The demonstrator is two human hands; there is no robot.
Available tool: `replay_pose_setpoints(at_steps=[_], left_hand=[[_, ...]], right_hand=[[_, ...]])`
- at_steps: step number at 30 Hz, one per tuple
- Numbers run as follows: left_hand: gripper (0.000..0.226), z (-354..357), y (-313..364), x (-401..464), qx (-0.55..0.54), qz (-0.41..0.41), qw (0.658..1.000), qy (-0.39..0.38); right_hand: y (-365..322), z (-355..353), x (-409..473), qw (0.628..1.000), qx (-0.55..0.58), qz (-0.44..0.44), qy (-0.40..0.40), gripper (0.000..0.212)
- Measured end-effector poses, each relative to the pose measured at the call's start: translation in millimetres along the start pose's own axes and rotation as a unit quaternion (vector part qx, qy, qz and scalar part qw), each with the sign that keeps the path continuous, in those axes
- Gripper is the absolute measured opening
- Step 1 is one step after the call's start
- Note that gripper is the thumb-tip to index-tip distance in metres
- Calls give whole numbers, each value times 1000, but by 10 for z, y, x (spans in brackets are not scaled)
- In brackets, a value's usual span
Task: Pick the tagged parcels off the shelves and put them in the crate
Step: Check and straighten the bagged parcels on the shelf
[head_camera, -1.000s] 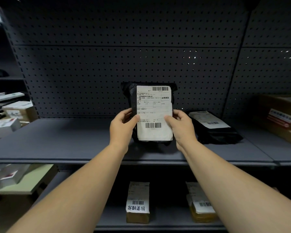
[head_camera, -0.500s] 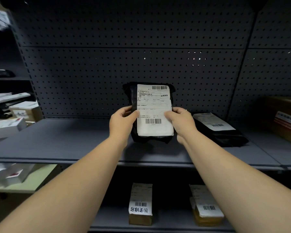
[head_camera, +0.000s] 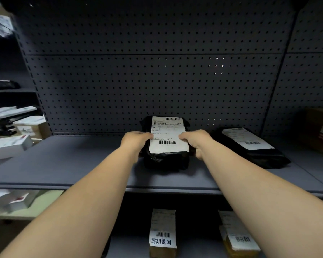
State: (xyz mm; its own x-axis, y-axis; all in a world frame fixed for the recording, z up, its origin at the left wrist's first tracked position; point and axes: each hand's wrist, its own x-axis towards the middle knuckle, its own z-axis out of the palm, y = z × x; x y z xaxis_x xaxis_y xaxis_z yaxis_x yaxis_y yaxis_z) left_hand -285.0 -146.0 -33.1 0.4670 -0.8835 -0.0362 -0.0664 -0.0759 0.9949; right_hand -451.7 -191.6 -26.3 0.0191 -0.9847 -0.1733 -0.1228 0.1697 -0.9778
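A black plastic parcel (head_camera: 166, 159) with a white shipping label (head_camera: 168, 135) lies on the grey middle shelf (head_camera: 73, 164), tilted back toward the pegboard. My left hand (head_camera: 136, 142) grips its left edge with the thumb on the label. My right hand (head_camera: 196, 141) grips its right edge the same way. A second black parcel (head_camera: 250, 146) with a label lies flat to the right. On the lower shelf stand a brown box with handwritten characters on its label (head_camera: 162, 233) and a yellowish parcel (head_camera: 237, 241). No crate is in view.
A dark pegboard (head_camera: 157, 81) backs the shelf. White and brown boxes (head_camera: 17, 135) sit on the neighbouring shelf at left. A brown carton (head_camera: 321, 131) is at the far right. More boxes (head_camera: 13, 200) lie on a pale green surface at lower left.
Both hands have lowered the black parcel from held upright above the shelf down onto the shelf surface, and it now leans back. The view has shifted slightly upward.
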Motion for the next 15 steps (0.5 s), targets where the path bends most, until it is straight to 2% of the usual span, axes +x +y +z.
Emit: replay_pose_setpoints(at_steps=[1,15], left_hand=[[11,0,-13,32,3,-7,1000,-1],[7,23,-109,388,29,-60,998,-13]], right_hand=[[7,17,21,1000,-2,1,3,3],[49,143,291,999,-44,13,12,9]])
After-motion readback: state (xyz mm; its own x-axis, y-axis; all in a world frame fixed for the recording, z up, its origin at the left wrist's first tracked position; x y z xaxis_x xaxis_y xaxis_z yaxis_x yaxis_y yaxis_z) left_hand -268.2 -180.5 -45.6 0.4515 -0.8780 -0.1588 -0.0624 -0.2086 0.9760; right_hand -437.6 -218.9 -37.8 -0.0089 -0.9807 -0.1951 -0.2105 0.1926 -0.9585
